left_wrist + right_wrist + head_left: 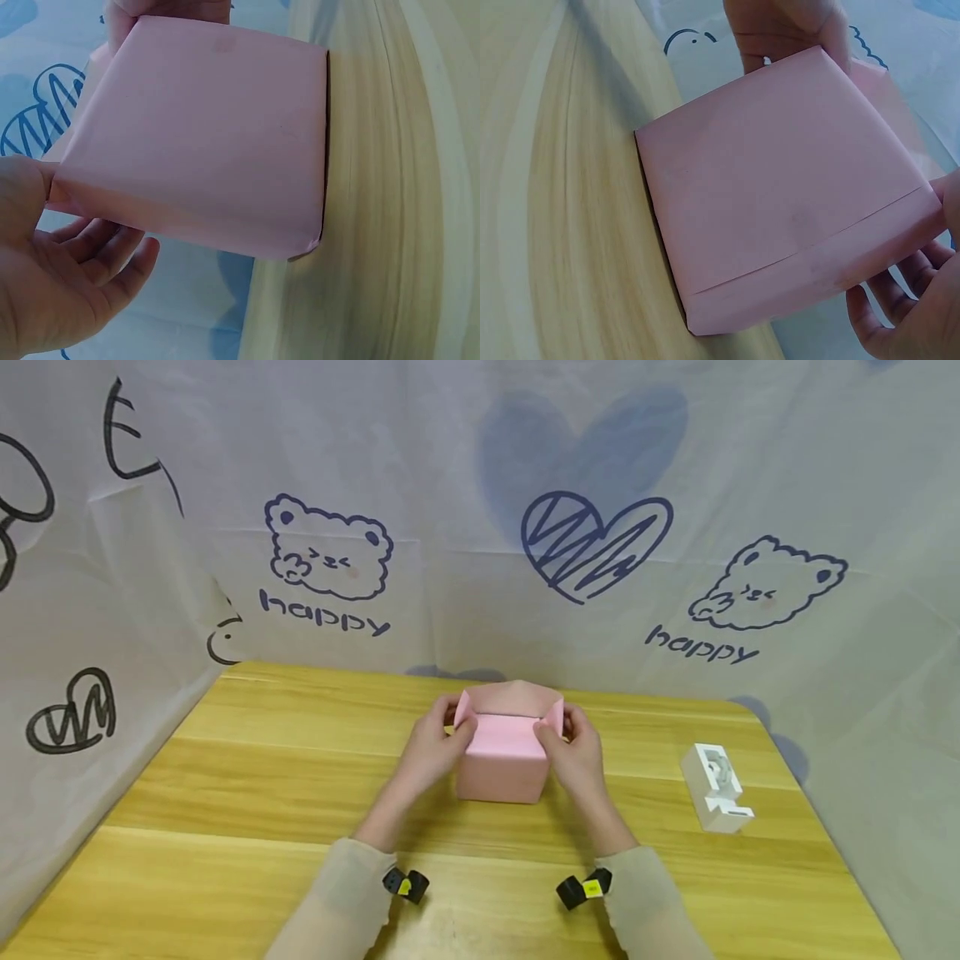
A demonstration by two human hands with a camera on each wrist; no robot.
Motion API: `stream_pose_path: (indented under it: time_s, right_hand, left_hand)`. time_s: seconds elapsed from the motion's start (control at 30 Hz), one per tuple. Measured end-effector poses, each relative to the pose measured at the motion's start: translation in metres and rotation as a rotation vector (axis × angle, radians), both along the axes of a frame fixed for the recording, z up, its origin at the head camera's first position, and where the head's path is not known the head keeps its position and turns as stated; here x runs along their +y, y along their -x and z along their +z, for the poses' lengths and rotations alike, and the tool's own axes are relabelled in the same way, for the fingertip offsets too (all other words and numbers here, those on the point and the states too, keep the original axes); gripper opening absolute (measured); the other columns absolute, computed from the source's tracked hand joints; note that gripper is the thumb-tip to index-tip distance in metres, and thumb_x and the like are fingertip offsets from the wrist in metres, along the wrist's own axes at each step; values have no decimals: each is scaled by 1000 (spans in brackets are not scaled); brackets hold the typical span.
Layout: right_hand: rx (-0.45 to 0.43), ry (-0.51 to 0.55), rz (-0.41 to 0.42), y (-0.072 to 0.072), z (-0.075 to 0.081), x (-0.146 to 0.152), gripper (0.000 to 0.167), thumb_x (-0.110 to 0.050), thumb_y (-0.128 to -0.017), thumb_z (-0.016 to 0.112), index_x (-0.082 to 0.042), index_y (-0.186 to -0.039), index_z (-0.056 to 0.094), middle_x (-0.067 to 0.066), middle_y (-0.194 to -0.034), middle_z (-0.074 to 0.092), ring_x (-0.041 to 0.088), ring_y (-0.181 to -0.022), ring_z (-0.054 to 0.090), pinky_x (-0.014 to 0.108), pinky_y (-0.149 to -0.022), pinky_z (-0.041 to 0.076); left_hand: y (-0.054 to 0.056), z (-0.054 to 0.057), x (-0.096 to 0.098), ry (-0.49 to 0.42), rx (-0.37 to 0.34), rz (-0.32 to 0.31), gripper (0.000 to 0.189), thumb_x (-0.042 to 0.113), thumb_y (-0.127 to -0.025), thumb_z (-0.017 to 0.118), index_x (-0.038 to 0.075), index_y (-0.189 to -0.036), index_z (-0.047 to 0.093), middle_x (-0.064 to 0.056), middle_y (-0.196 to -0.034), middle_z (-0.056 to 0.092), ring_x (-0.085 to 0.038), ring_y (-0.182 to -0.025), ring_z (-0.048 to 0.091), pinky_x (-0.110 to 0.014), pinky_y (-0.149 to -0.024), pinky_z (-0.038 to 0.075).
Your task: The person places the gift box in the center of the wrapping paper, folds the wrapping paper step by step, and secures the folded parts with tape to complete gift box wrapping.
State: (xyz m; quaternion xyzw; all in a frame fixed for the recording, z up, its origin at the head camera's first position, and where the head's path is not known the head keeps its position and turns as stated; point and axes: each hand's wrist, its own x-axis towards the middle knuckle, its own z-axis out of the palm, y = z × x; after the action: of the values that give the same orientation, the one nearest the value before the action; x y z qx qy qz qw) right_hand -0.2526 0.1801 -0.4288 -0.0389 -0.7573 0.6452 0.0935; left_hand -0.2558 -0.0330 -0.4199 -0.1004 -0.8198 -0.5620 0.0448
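A box-shaped bundle in pink paper (502, 777) stands on the table in front of me. Its far paper flap (517, 697) rises to a low point, and smaller side folds stick up at left and right. My left hand (437, 745) pinches the left upper corner, thumb on top and fingers behind the side fold. At the opposite corner my right hand (581, 756) does the same. In the left wrist view the smooth near face (202, 127) shows. A straight paper seam (810, 246) runs along one side of that face in the right wrist view.
A white tape dispenser (716, 789) with a roll in it stands on the right part of the wooden table (262, 768). White cloth (450, 585) with drawn bears and hearts hangs behind and at both sides. Each sleeve cuff carries a small black camera (405, 886).
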Motion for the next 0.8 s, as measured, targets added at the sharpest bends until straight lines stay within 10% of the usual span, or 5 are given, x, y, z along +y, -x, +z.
stream_pose_path:
  time_s: [0.13,0.4,0.57,0.8]
  right_hand:
    - [0,15,-1,-1,0,-1,39,-10,-96,68,2,-133,61,21,-124,65,24,-107,59,12,-83,52]
    - [17,14,13,-3,-1,-1,39,-9,-97,68,2,-133,60,21,-123,65,23,-105,59,13,-82,53]
    - [53,6,25,-3,-1,1,38,-9,-98,67,4,-132,60,24,-123,67,26,-106,62,14,-81,54]
    - [34,-101,50,-6,5,5,52,-17,-99,71,1,-144,54,21,-135,64,30,-120,62,32,-99,55]
  left_hand:
    - [-9,8,-2,128,127,-13,69,21,-99,70,-1,-155,36,-22,-153,49,-38,-140,50,-54,-114,45]
    - [-39,24,6,586,719,-96,71,17,-93,71,-7,-152,40,-25,-160,39,-39,-150,38,-49,-125,28]
    - [-55,14,21,890,629,-227,75,25,-97,66,-8,-156,34,-26,-165,31,-40,-154,29,-48,-126,26]
    - [-62,3,31,1118,564,-158,79,33,-95,69,-7,-155,38,-25,-164,35,-39,-152,35,-48,-126,29]
